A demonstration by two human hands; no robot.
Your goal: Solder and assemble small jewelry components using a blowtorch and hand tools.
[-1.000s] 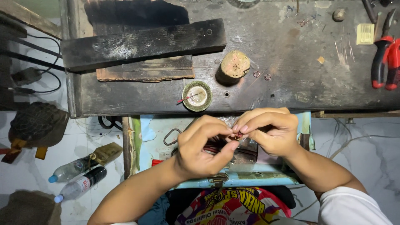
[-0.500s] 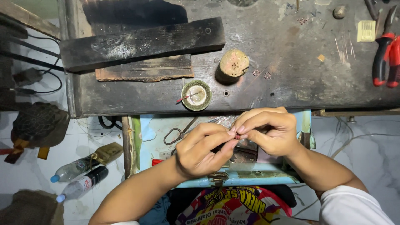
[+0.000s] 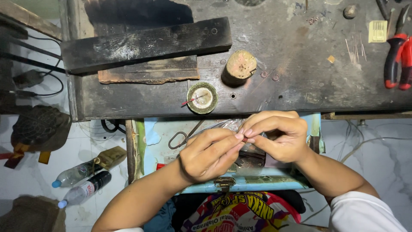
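Observation:
My left hand and my right hand meet fingertip to fingertip over an open light-blue drawer. Between the pinched fingers sits a tiny reddish piece; both hands grip it. It is too small to make out further. Under the hands in the drawer lie a clear plastic bag and a pair of dark scissors, partly hidden by my left hand.
A scorched dark workbench runs along the top, with a charred wooden block, a cork-like stump, a small round dish and red-handled pliers. Two plastic bottles lie on the tiled floor at left, near cables.
The hands stay pinched together over the drawer; my left fingers have shifted slightly, showing more of the scissors.

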